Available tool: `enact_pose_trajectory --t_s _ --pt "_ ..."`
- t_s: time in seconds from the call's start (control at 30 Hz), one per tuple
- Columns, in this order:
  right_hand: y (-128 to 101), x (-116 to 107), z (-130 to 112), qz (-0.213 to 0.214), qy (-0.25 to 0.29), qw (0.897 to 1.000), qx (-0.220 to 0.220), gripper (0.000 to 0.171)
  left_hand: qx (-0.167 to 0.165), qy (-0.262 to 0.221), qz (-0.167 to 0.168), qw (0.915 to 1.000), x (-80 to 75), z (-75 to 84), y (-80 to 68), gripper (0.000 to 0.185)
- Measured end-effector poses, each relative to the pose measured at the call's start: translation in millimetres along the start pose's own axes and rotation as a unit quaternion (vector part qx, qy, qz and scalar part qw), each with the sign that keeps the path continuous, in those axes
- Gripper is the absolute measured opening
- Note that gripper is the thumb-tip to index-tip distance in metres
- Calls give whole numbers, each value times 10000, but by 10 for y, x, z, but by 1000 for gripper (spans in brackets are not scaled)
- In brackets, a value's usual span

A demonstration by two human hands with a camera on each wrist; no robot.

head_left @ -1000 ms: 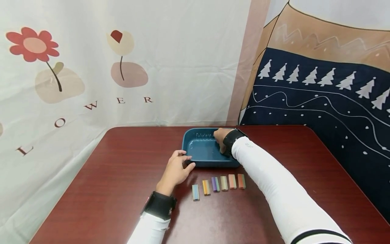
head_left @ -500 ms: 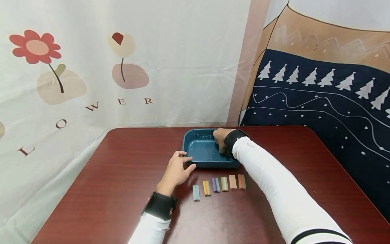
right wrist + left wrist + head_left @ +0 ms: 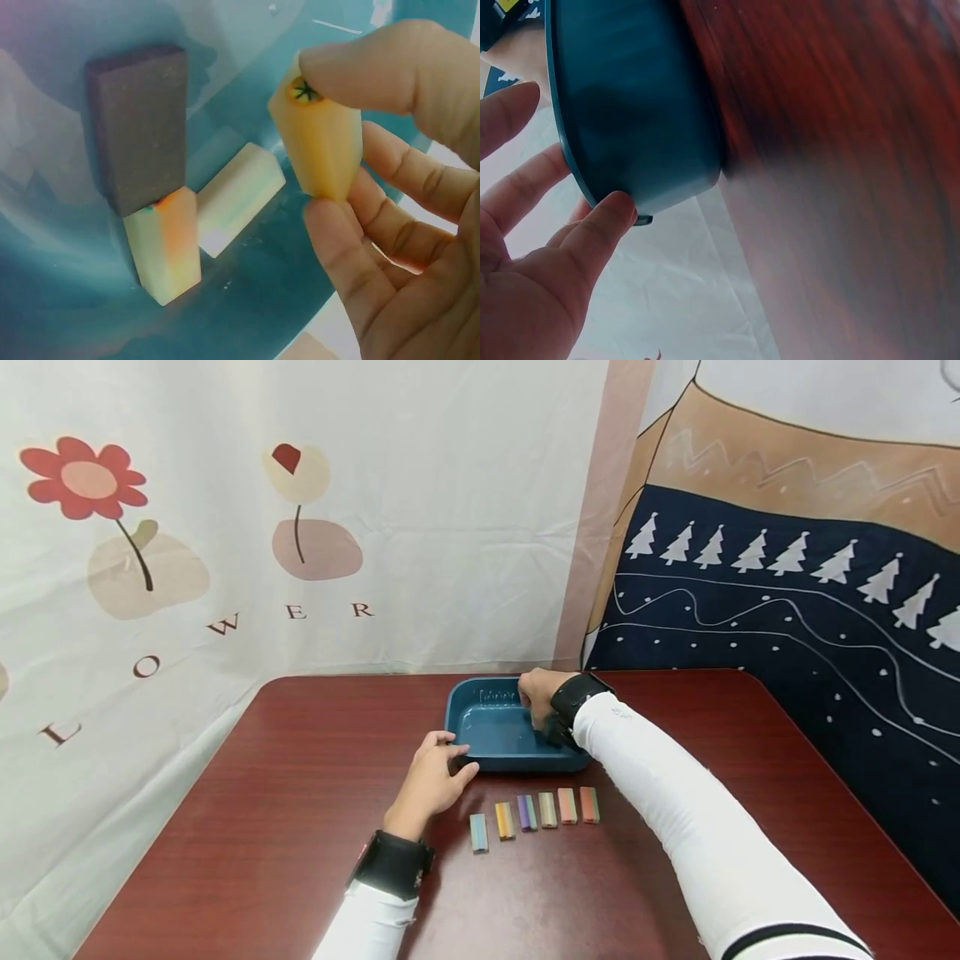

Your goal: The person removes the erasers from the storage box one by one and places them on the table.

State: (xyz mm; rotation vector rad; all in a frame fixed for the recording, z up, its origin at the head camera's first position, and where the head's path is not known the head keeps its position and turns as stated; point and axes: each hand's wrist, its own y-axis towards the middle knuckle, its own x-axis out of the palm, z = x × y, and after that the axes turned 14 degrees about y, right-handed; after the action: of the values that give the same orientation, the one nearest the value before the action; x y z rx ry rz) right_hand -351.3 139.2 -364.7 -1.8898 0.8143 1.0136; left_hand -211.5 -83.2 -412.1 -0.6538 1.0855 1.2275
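In the head view a dark teal tray (image 3: 498, 763) stands near the table's far edge. My left hand (image 3: 431, 781) is at its front left corner; in the left wrist view, fairly straight fingertips touch the tray's rim and outer wall. My right hand (image 3: 540, 693) reaches inside the tray's right half. In the right wrist view its thumb and fingers pinch a yellow faceted block (image 3: 322, 150) with a small dark star-like mark on one end. Beside it in the tray lie a dark grey-brown block (image 3: 142, 127), a cream-and-orange block (image 3: 169, 247) and a pale block (image 3: 240, 199).
In front of the tray, several small two-coloured blocks stand in a row on the red-brown table (image 3: 262, 827), among them a light blue one (image 3: 479, 833), a purple-and-green one (image 3: 527, 812) and a red-orange one (image 3: 589, 805). A printed cloth (image 3: 450, 527) hangs behind the table.
The head view has shifted slightly. My right hand has moved a little to the left within the tray; the left hand stays at the tray's corner and the row of blocks is unchanged.
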Motion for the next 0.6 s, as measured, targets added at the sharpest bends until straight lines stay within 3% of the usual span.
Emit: enact_pose_trajectory --t_s 0.33,0.6 --pt "-90 -9 15 77 247 9983 -528 38 3 20 67 10000 22 -3 0 39" --pt "-315 -4 51 348 621 9924 -1008 39 217 56 207 9995 29 -27 -8 37"
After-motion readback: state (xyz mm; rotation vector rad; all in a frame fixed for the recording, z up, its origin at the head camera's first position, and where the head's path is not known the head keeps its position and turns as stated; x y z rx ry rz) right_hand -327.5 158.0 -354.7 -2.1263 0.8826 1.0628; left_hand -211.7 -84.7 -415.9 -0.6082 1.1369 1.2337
